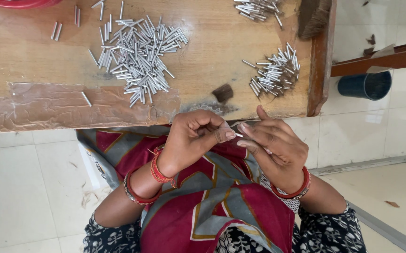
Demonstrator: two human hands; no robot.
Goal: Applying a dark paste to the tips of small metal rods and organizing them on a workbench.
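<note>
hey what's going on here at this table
A person sits at a low wooden board with both hands raised over their lap. The left hand and right hand meet at the fingertips, pinching one small metal tube between them. On the board lie a large pile of similar tubes, a smaller pile to the right, and a little tuft of dark bristles. A dark blue bucket stands on the tiled floor beyond the board.

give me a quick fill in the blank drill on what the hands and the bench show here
1. Both hands pinch one small metal ____ between their fingertips.
2. The large pile of metal tubes lies on a ____ board.
3. Each wrist wears ____ bangles.
4. The dark blue bucket stands on the floor to the ____ of the board in the picture.

Missing words: tube; wooden; red; right
</note>
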